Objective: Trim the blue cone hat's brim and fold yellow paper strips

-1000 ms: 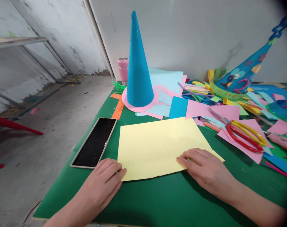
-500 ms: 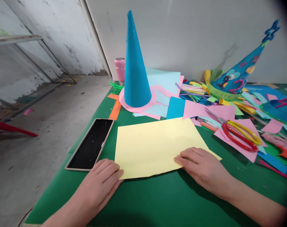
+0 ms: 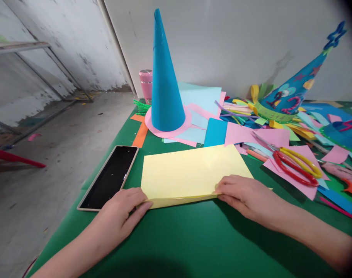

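A sheet of pale yellow paper (image 3: 187,172) lies on the green tabletop (image 3: 181,239), its near edge turned up into a narrow fold. My left hand (image 3: 122,210) pinches the near left corner between thumb and fingers. Farther right along the same edge, my right hand (image 3: 244,197) is closed on the fold and covers the near right part of the sheet. Just left of the paper rests a black-screened phone (image 3: 110,177). Behind the paper a tall blue paper cone (image 3: 167,85) stands upright on a pink paper ring (image 3: 148,125).
Scissors with red and yellow handles (image 3: 297,168) lie on pink paper scraps to the right. A decorated blue party hat (image 3: 294,90) leans at the back right among coloured strips. A pink bottle (image 3: 146,87) stands behind the cone. The table's left edge drops to a concrete floor (image 3: 62,154).
The near edge of the yellow paper has been turned up into a fold, and both hands now pinch it. My left hand shifted slightly up and both thumbs moved under the edge.
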`<state>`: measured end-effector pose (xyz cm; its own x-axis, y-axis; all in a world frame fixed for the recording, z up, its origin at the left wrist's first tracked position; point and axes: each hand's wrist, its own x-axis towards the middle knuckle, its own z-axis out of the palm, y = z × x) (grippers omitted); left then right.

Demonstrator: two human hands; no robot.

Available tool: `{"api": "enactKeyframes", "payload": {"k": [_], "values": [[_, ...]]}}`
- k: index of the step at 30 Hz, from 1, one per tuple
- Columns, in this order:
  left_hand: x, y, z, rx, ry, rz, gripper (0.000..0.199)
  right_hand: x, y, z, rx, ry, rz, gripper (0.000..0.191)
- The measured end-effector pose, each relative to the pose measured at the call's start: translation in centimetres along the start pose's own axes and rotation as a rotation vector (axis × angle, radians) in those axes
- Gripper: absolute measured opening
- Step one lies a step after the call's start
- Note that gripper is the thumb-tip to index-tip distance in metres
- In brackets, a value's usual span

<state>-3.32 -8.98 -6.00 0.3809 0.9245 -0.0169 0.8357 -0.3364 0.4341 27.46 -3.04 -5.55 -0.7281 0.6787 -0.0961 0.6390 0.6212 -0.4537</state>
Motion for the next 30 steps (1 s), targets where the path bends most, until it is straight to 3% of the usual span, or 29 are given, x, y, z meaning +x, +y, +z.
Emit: {"api": "enactKeyframes", "payload": {"k": [4,7,16,21,23,26,28,30], "values": [[0.8,0.0,-0.3,0.072,-0.149,-0.187,0.039,1.3,-0.3,-1.6,-0.003,-0.186,0.131,0.024],[1.2,0.1,-0.5,0.107,-0.225,-0.255,0.040,2.0,-0.4,-2.4,-0.018,-0.248,0.162,0.026],[1.8,0.3,-0.9,0.137,-0.227,-0.232,0.039,2.5,-0.2,-3.1,0.053,-0.298,0.215,0.019],[2.2,0.8,-1.0,0.299,-0.289,-0.196,0.040,3.0,-0.1,-3.2,0.049,-0.305,0.222,0.020],[2.2,1.0,-0.9,0.430,-0.226,-0.165,0.037,3.3,-0.2,-3.3,0.039,-0.313,0.224,0.020],[1.8,1.6,-0.6,0.664,0.046,-0.066,0.028,3.6,-0.1,-3.3,0.046,-0.327,0.213,0.021],[1.6,2.4,-0.1,0.740,0.250,0.089,0.028,3.6,-0.1,-3.3,0.045,-0.328,0.205,0.021],[1.6,3.6,0.8,0.700,0.277,0.320,0.038,3.6,0.0,-3.2,0.028,-0.324,0.199,0.021]]}}
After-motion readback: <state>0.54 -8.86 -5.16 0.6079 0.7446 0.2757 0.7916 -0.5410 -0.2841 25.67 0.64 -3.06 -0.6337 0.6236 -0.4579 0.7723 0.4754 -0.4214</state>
